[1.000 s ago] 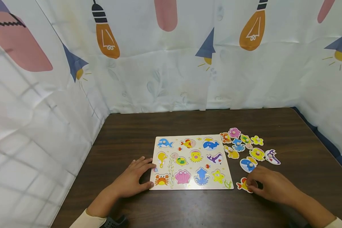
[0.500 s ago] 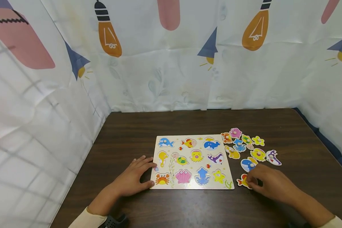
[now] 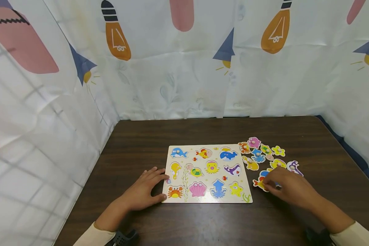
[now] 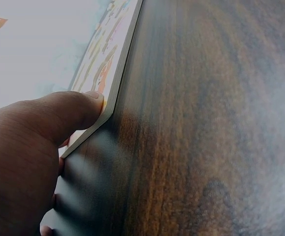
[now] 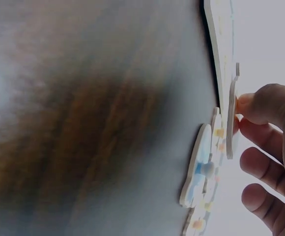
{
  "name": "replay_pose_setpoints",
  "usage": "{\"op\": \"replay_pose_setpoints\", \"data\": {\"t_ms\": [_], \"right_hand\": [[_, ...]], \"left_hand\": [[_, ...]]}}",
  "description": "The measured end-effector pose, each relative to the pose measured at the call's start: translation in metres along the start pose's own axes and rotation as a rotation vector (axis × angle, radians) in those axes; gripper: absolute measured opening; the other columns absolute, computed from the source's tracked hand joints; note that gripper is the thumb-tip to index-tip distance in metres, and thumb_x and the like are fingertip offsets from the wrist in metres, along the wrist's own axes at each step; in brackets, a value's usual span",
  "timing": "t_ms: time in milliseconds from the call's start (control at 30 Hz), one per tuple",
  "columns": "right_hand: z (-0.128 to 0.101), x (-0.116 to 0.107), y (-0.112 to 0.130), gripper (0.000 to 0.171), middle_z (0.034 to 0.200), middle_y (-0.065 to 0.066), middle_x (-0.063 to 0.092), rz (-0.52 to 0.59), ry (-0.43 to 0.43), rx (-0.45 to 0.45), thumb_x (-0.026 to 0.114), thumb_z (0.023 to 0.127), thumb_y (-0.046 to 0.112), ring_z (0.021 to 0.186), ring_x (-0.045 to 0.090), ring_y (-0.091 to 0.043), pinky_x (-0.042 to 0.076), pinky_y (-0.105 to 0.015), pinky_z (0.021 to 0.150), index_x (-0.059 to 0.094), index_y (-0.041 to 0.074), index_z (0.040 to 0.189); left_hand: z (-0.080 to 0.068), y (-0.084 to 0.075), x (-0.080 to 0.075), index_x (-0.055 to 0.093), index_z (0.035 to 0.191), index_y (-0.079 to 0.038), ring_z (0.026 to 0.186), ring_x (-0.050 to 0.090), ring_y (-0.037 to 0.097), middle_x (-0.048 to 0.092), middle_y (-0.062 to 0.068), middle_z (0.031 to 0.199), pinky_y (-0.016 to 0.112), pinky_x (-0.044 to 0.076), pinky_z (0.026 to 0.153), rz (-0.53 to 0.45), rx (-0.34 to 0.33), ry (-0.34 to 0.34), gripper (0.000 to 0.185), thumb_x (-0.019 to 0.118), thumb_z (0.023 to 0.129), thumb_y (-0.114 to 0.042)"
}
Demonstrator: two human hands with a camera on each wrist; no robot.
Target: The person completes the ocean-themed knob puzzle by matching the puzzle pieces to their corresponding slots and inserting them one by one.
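The table [image 3: 203, 133] is dark brown wood grain. On it, the puzzle board [image 3: 206, 174] is pale cream, printed with blue whales, an orange crab, a pink shell and a yellow starfish. Right of the board, loose pieces [image 3: 264, 153] show pink, blue, yellow and orange. Behind the board, the curtain [image 3: 184, 68] is white with orange bulbs.

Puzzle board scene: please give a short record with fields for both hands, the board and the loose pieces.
left hand: rests against the left edge of the puzzle board, thumb at its corner
right hand: pinches the red and yellow fish piece, lifted off the table
puzzle board: flat on the table, sea animal pictures
loose pieces: grouped right of the board
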State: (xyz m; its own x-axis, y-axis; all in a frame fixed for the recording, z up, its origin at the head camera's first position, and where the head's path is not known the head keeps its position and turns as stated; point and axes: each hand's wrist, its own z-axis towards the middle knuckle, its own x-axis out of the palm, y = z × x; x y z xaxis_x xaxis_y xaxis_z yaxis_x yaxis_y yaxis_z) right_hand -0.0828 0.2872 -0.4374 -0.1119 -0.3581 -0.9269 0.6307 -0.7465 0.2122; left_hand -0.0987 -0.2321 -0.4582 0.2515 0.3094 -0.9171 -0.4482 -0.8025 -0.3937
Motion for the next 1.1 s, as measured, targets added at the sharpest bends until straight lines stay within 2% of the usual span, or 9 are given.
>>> {"op": "replay_pose_setpoints", "data": {"t_ms": [200,333,433,533,667,767,833,1100], "right_hand": [[0.009,-0.002,0.0,0.025,0.084,0.027,0.058,-0.009,0.017,0.024,0.092,0.073,0.017,0.079,0.053,0.0,0.053,-0.025,0.063,0.076,0.028,0.09],[0.015,-0.002,-0.002,0.025,0.086,0.026,0.062,-0.016,0.005,0.002,0.092,0.074,0.016,0.081,0.055,-0.001,0.055,-0.028,0.066,0.076,0.028,0.09],[0.02,-0.001,-0.003,0.026,0.087,0.024,0.065,-0.044,-0.029,-0.034,0.092,0.072,0.015,0.082,0.059,-0.004,0.056,-0.034,0.072,0.077,0.028,0.088],[0.025,-0.001,-0.005,0.026,0.088,0.021,0.068,-0.048,-0.043,-0.053,0.093,0.071,0.013,0.084,0.062,-0.006,0.057,-0.042,0.084,0.077,0.027,0.087],[0.032,-0.001,-0.005,0.026,0.088,0.021,0.067,-0.033,-0.019,-0.037,0.093,0.072,0.013,0.084,0.061,-0.006,0.058,-0.041,0.082,0.078,0.028,0.088],[0.036,-0.001,-0.005,0.026,0.088,0.022,0.067,-0.04,-0.013,-0.033,0.092,0.073,0.014,0.085,0.061,-0.005,0.059,-0.034,0.072,0.078,0.029,0.089],[0.039,-0.001,-0.005,0.025,0.088,0.021,0.068,-0.04,-0.015,-0.039,0.092,0.073,0.014,0.085,0.062,-0.005,0.059,-0.033,0.071,0.078,0.028,0.088],[0.051,-0.001,-0.002,0.024,0.091,0.02,0.069,-0.018,0.044,0.013,0.09,0.077,0.014,0.088,0.063,-0.007,0.059,-0.035,0.073,0.08,0.029,0.092]], "left_hand": [[0.0,0.0,0.0,0.057,0.143,-0.026,0.152,0.026,0.035,0.042,0.003,0.159,0.063,0.018,0.12,-0.015,0.007,-0.008,0.061,0.073,0.09,-0.052],[0.0,-0.001,0.0,0.057,0.143,-0.026,0.152,0.026,0.035,0.042,0.003,0.159,0.063,0.018,0.12,-0.017,0.011,-0.009,0.061,0.073,0.09,-0.052],[0.0,-0.001,0.0,0.057,0.143,-0.026,0.152,0.026,0.034,0.042,0.003,0.159,0.062,0.017,0.121,-0.017,0.009,-0.008,0.062,0.073,0.09,-0.051],[0.0,-0.001,0.0,0.056,0.143,-0.025,0.152,0.027,0.035,0.042,0.003,0.159,0.062,0.017,0.121,-0.018,0.01,-0.01,0.061,0.074,0.09,-0.051],[-0.001,-0.001,-0.001,0.056,0.143,-0.025,0.151,0.027,0.035,0.042,0.003,0.159,0.062,0.018,0.12,-0.016,0.011,-0.013,0.061,0.074,0.09,-0.05],[-0.001,-0.001,-0.001,0.056,0.143,-0.025,0.151,0.027,0.035,0.042,0.003,0.159,0.062,0.018,0.12,-0.015,0.008,-0.012,0.062,0.074,0.09,-0.05],[-0.001,0.0,0.0,0.056,0.143,-0.025,0.151,0.027,0.035,0.042,0.003,0.159,0.062,0.018,0.12,-0.013,0.009,-0.009,0.062,0.075,0.09,-0.05],[-0.001,0.0,0.0,0.055,0.145,-0.027,0.152,0.025,0.032,0.04,0.001,0.16,0.059,0.016,0.122,-0.006,-0.002,0.005,0.064,0.075,0.089,-0.05]]}}
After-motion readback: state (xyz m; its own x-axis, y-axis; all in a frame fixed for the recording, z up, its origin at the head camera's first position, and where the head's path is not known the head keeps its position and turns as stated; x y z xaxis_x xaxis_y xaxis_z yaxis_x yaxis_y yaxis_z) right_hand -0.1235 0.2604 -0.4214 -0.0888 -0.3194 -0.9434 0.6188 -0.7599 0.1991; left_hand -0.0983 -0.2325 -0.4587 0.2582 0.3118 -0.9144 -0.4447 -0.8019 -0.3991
